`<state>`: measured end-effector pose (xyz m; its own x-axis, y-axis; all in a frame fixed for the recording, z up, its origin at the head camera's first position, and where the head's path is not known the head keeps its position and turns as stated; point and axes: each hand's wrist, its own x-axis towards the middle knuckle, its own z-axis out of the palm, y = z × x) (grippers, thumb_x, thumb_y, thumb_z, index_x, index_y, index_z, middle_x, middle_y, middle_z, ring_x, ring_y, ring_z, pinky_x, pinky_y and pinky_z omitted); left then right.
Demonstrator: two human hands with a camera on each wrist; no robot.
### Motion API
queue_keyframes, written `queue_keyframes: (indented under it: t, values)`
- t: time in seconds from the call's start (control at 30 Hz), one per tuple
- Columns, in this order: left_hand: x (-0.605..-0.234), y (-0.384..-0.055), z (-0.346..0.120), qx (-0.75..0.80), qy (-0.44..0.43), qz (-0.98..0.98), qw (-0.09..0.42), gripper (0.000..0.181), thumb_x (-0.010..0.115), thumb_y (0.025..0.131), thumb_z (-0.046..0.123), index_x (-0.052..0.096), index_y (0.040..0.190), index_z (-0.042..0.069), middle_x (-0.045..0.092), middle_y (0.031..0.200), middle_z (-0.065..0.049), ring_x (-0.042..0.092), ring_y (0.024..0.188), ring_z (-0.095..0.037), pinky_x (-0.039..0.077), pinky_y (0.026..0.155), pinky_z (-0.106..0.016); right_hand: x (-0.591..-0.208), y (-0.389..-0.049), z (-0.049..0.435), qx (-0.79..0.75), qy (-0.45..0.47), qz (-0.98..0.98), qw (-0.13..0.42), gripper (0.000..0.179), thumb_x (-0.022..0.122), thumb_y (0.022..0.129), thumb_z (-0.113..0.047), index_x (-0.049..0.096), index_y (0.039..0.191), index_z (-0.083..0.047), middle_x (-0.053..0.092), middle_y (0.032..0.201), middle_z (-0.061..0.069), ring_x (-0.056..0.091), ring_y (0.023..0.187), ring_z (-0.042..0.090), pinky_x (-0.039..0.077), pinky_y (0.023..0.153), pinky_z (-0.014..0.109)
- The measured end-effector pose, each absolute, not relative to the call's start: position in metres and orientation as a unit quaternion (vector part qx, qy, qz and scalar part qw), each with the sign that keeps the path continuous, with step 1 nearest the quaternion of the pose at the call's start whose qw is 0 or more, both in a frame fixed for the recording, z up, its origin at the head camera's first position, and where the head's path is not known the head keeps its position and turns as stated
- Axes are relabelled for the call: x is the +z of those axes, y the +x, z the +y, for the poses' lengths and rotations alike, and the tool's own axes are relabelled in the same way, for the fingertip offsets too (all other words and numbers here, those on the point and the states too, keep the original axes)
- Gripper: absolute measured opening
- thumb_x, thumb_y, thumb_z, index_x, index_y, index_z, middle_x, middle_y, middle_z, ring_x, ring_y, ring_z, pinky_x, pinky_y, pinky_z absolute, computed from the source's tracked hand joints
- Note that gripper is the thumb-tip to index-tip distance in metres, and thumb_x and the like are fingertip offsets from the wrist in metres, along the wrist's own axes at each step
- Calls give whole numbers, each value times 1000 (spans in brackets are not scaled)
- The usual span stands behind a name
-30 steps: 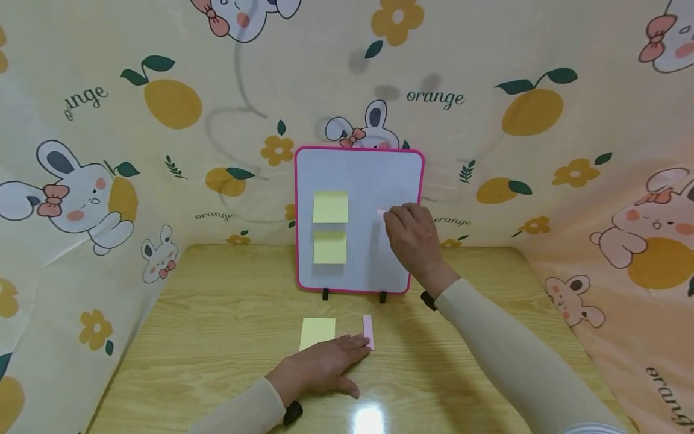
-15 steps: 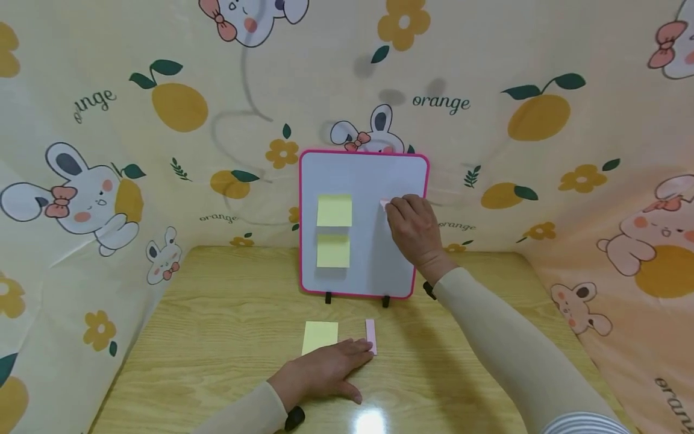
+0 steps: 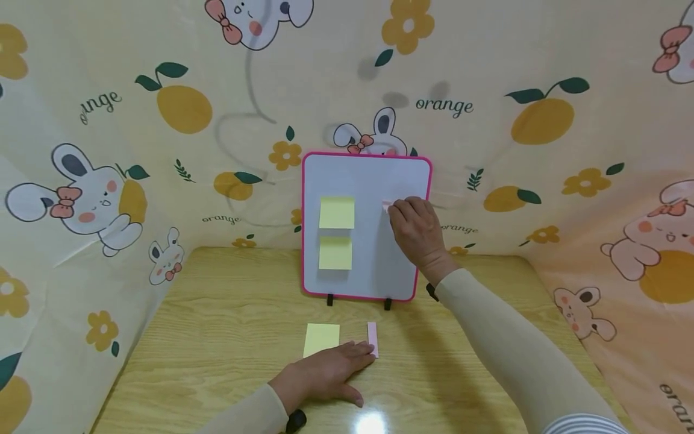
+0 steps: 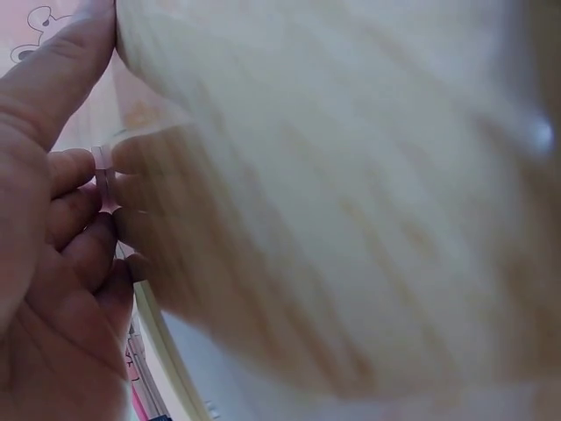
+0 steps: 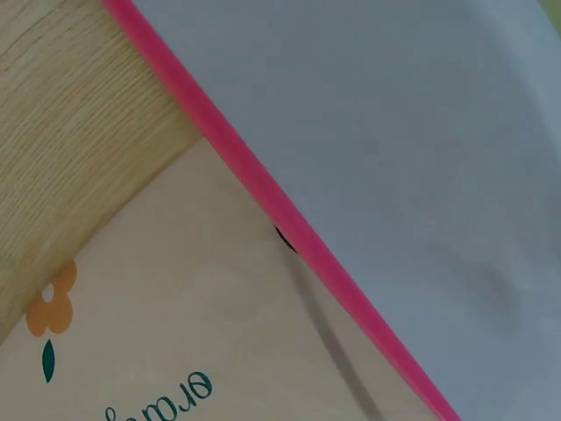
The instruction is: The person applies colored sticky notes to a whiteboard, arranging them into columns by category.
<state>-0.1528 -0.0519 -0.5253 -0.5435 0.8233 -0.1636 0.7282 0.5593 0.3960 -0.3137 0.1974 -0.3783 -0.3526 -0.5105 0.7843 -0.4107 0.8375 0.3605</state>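
Observation:
A whiteboard (image 3: pixel 368 175) with a pink frame stands upright, two yellow sticky notes (image 3: pixel 337 212) one above the other on its left half. At its right half my right hand (image 3: pixel 418 229) pinches a small pale pink sticky note (image 3: pixel 386 205) close to the board; the fingers hide most of the note. My left hand (image 3: pixel 328 372) lies flat on the table, fingers extended. Its fingertips touch a narrow pink sticky-note pad (image 3: pixel 372 334), and the hand overlaps the near edge of a yellow sticky-note pad (image 3: pixel 321 339). The right wrist view shows only the board's surface (image 5: pixel 368 175) and edge, no fingers.
Two small black feet (image 3: pixel 330 299) support the board on the wooden table (image 3: pixel 217 313). Behind and at both sides hangs a cloth (image 3: pixel 325 78) printed with rabbits, oranges and flowers. A dark wrist strap part (image 3: pixel 296 420) shows beside the left cuff.
My right hand has moved slightly up the board with the pink sticky note, then stayed about there. The left hand keeps its place. The head view has shifted a little.

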Motion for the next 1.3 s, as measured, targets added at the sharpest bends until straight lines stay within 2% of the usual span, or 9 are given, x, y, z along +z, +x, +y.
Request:
queue_keyframes:
  t: [0.37,0.6,0.73,0.93,1.17,1.3]
  values:
    - [-529,-152,-51,139,461,863,150,87,67,94,62,42,163,15,34,172,-2,38,156,-31,39,126,-37,-391,-317,200,-33,282,-823,493,8,68,99,-4,66,92,1,74,101,14,66,97,34,59,76,44]
    - [-528,-151,-50,144,456,864,159,87,67,94,62,42,163,16,33,172,-1,36,157,-30,38,127,-37,-398,-317,201,-24,281,-829,483,8,68,99,-5,67,94,1,75,101,14,66,98,35,59,78,44]
    - [-529,-151,-50,141,457,864,158,87,66,94,62,41,163,16,32,173,0,37,157,-31,39,126,-37,-401,-317,202,-26,273,-835,478,10,72,97,-9,69,100,0,75,103,13,65,99,34,58,79,43]
    - [-528,-152,-50,143,459,863,157,87,67,94,62,42,163,15,33,172,-1,37,157,-32,38,126,-38,-405,-318,204,-24,260,-854,450,25,77,97,-17,70,113,0,74,110,14,63,103,35,59,82,44]
    - [-529,-153,-51,147,458,862,159,87,66,94,62,41,164,16,32,173,-1,35,158,-31,37,127,-38,-417,-312,206,-40,247,-894,372,45,73,100,-27,65,134,1,68,125,17,61,112,37,57,96,49]
    - [-528,-154,-52,137,461,864,149,87,66,95,63,42,163,17,33,172,1,36,157,-28,38,126,-38,-430,-306,206,-58,253,-898,356,48,68,102,-30,63,139,1,65,129,17,60,116,37,56,100,50]
